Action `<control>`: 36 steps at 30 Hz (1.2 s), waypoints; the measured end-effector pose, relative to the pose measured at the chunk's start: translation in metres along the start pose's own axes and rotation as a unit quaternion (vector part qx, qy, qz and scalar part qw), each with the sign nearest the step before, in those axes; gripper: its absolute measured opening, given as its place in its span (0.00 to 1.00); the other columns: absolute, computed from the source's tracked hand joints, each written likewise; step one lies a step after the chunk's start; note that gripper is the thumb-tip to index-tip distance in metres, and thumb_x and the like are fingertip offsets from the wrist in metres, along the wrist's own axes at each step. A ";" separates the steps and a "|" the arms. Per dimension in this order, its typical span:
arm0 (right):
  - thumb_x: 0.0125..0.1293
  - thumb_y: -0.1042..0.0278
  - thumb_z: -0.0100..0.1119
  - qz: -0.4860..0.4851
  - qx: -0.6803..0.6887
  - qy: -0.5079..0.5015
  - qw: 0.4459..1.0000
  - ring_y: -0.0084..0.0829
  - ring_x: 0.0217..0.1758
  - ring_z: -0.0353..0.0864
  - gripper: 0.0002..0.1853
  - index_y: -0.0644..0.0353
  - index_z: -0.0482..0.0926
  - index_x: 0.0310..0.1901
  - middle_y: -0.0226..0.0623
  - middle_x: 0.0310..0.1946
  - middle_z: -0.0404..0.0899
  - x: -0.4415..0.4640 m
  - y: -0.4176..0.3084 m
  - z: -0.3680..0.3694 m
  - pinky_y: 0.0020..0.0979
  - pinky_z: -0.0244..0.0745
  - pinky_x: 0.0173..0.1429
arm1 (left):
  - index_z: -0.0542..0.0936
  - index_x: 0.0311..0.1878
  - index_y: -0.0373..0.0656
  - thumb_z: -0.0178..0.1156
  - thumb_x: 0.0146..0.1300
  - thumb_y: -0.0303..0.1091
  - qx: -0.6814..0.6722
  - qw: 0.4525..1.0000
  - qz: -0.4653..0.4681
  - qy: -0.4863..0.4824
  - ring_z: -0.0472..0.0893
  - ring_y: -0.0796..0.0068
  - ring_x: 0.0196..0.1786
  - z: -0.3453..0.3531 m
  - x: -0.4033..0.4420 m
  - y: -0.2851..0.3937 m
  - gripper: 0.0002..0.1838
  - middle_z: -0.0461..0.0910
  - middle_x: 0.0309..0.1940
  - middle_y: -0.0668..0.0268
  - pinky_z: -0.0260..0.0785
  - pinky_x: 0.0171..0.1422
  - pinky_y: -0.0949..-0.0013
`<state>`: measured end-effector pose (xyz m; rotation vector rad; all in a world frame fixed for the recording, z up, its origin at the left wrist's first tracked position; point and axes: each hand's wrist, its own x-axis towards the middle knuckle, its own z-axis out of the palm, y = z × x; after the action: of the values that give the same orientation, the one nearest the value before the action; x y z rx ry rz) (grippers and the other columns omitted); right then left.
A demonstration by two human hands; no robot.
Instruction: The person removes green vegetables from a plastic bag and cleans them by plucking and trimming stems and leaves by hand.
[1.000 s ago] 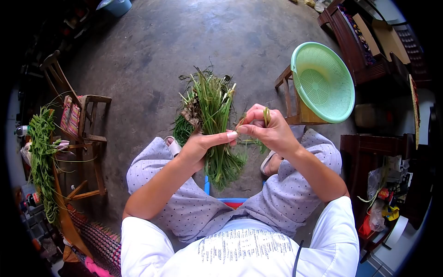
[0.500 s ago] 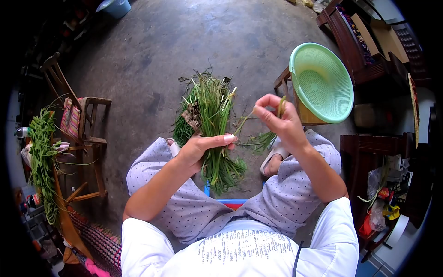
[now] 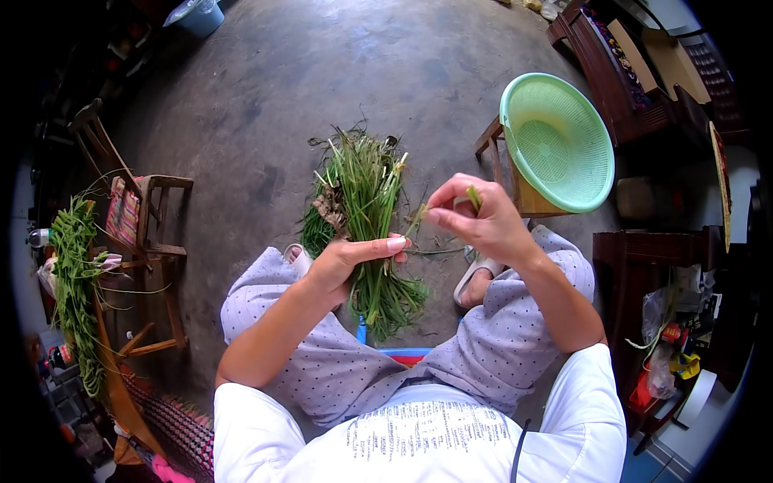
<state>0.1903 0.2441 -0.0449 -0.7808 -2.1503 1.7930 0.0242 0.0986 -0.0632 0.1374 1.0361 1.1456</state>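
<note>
My left hand (image 3: 354, 259) is wrapped around a thick bundle of long, thin-stemmed greens (image 3: 365, 185), its thumb lying across them. The bundle rests between my knees, with pale stem ends at the upper right and a brown withered leaf (image 3: 328, 208) on its left side. Just right of the left thumb, my right hand (image 3: 475, 216) is closed. A thin green stem (image 3: 415, 219) is pinched between its thumb and fingertip, and a short green piece (image 3: 473, 196) pokes up between its fingers. Darker greens (image 3: 318, 228) show behind the bundle.
On a wooden stool at the right, a light green plastic colander (image 3: 592, 121) stands tilted. A wooden chair (image 3: 153, 193) is on the left, near more leafy greens (image 3: 74, 282) draped over a surface. A blue bucket (image 3: 200, 18) stands at the upper left on the concrete floor (image 3: 338, 72).
My right hand has moved a little left and down, closer to my left thumb. Fewer hanging leaves show below it. My left hand keeps its hold on the bundle.
</note>
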 end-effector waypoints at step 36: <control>0.62 0.65 0.62 0.026 0.166 0.085 0.982 0.06 0.22 0.61 0.09 0.62 0.79 0.35 0.19 0.24 0.74 0.007 -0.010 -0.002 0.13 0.53 0.24 | 0.78 0.42 0.37 0.67 0.53 0.32 -0.045 0.998 0.015 0.046 0.79 0.77 0.38 -0.002 0.001 -0.003 0.15 0.79 0.34 0.66 0.73 0.43 0.73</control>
<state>0.1834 0.2485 -0.0360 -0.8758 -1.6798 1.9612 0.0251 0.0971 -0.0667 0.0281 1.0640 1.2333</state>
